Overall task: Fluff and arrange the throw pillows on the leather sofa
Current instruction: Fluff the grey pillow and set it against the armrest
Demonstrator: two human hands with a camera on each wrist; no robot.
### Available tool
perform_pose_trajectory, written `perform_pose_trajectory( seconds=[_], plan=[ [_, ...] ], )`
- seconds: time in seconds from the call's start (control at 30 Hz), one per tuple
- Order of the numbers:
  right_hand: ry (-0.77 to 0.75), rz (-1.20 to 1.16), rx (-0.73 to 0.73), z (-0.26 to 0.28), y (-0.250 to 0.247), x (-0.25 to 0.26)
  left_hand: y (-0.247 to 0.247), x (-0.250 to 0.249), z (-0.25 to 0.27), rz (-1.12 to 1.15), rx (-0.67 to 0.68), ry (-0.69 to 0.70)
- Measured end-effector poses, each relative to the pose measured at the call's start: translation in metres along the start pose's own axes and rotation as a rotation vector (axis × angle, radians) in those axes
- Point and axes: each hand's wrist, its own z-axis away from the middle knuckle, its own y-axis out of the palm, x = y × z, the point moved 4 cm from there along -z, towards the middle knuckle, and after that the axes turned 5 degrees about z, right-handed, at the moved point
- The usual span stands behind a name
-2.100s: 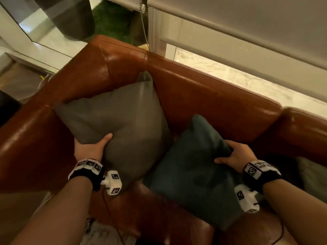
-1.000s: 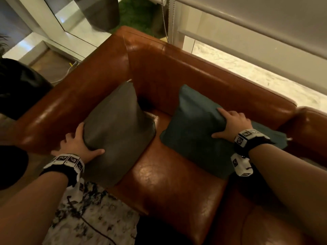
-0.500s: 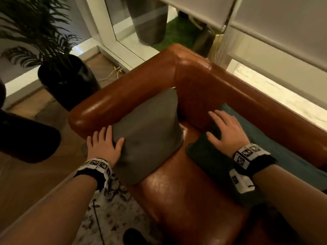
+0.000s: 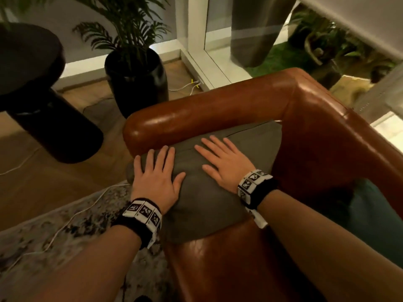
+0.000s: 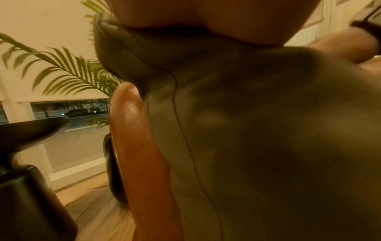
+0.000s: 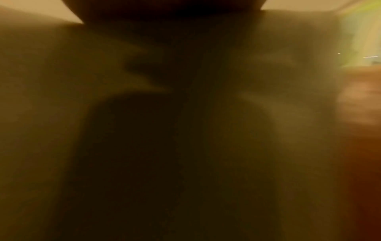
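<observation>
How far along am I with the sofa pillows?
Done: the gray pillow leans against the sofa's armrest. In hand: left hand and right hand press flat on it, patting it into shape. Left: the teal pillow, mostly out of view, seems unfinished.

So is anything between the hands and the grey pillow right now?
Nothing visible. The left hand and right hand both lie flat on the grey pillow, which leans against the sofa armrest.
</observation>
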Motion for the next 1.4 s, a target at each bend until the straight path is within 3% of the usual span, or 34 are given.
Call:
perform_pose_trajectory(
  seconds=[0.1, 0.2, 0.27, 0.37, 0.43, 0.53, 0.63, 0.8, 0.93, 1.03, 1.17, 1.3, 1.4],
  plan=[
    [0.225, 0.018, -0.026, 0.008, 0.009, -0.078, -0.002, 0.003, -0.002, 0.043, -0.086, -0.027],
    [0.564, -0.058, -0.043, 0.033, 0.02, -0.144, 0.0, 0.023, 0.02, 0.231, -0.272, -0.18],
    [0.802, -0.3, -0.134, 0.056, 0.025, -0.162, 0.011, 0.036, 0.042, 0.63, -0.374, -0.378],
    [1.086, -0.907, -0.174, 0.086, 0.042, -0.149, 0.041, 0.02, 0.058, 1.247, -0.207, -0.733],
    [1.129, -1.112, -0.065, 0.089, 0.053, -0.129, 0.048, 0.009, 0.053, 1.351, -0.176, -0.832],
    [1.166, -1.183, -0.176, 0.079, 0.063, -0.127, 0.041, 0.006, 0.04, 1.369, -0.245, -0.89],
    [1.197, -1.051, -0.305, 0.069, 0.045, -0.143, 0.035, 0.011, 0.038, 1.34, -0.33, -0.847],
    [1.161, -0.984, -0.139, 0.063, 0.028, -0.169, 0.058, 0.013, 0.06, 1.451, -0.217, -0.91],
    [1.157, -1.037, -0.149, 0.072, 0.029, -0.171, 0.061, 0.004, 0.062, 1.623, -0.214, -0.801],
    [1.183, -1.079, -0.138, 0.068, 0.026, -0.163, 0.046, -0.005, 0.051, 1.646, -0.331, -0.791],
    [1.222, -1.041, -0.16, 0.068, 0.023, -0.16, 0.031, 0.022, 0.032, 1.596, -0.518, -0.928],
    [1.325, -1.052, -0.253, 0.07, 0.018, -0.163, 0.031, 0.054, 0.021, 1.543, -0.55, -0.973],
    [1.31, -1.11, -0.273, 0.065, 0.014, -0.162, 0.031, 0.055, 0.024, 1.487, -0.54, -0.92]
  ],
)
